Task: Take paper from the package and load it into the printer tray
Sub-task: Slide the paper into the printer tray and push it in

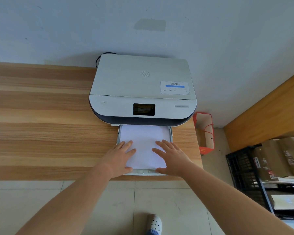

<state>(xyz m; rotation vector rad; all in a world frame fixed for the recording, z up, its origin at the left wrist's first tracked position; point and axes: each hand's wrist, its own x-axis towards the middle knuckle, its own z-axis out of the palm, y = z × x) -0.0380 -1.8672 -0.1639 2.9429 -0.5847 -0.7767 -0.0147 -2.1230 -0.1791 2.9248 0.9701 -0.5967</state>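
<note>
A white printer [143, 87] stands on a wooden desk against the wall. Its paper tray [171, 133] is pulled out toward me, and a stack of white paper [143, 141] lies flat in it. My left hand [120, 157] rests palm down on the stack's left side, fingers spread. My right hand [171, 156] lies flat on the right side, thumb near the tray's front edge. Neither hand grips anything. No paper package is in view.
The wooden desk [41, 124] stretches left of the printer. A red and white paper bag [204, 131] stands on the floor beside the desk's right end. A black crate and rack with boxes [261, 170] sit at the right. My shoe [154, 223] shows on the tiled floor.
</note>
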